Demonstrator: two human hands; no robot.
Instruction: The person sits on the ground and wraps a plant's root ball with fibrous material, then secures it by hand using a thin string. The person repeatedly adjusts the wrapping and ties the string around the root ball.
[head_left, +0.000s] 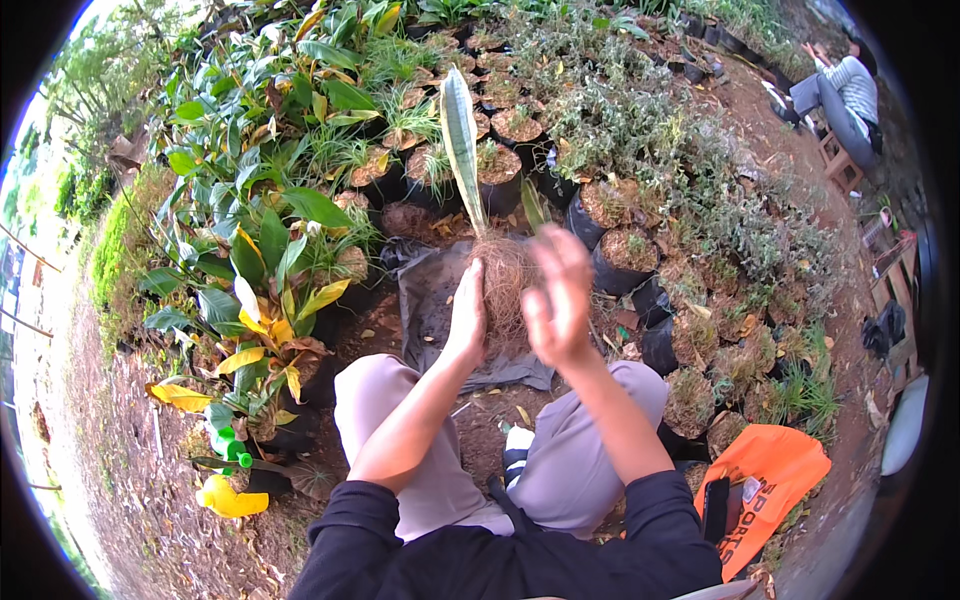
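Observation:
A snake plant (463, 150) stands upright before me, one tall pale-edged leaf rising from a bare, matted root ball (504, 289). A shorter leaf (533, 204) shows behind my right fingers. My left hand (470, 313) holds the root ball from its left side, with the palm flat to the fibres. On the other side, my right hand (559, 300) is blurred, its fingers apart; whether it touches the roots, I cannot tell. Under the plant a dark plastic sheet (427, 300) is spread on the soil between my knees and the pots.
Peace lilies (255, 217) crowd the left, and black-bagged pots (501, 176) stand ahead. Grey-green plants (637, 127) fill the right. Near my left knee lies a yellow plastic container (231, 498); an orange bag (772, 480) with a phone (716, 510) lies right. A person (844, 94) sits far right.

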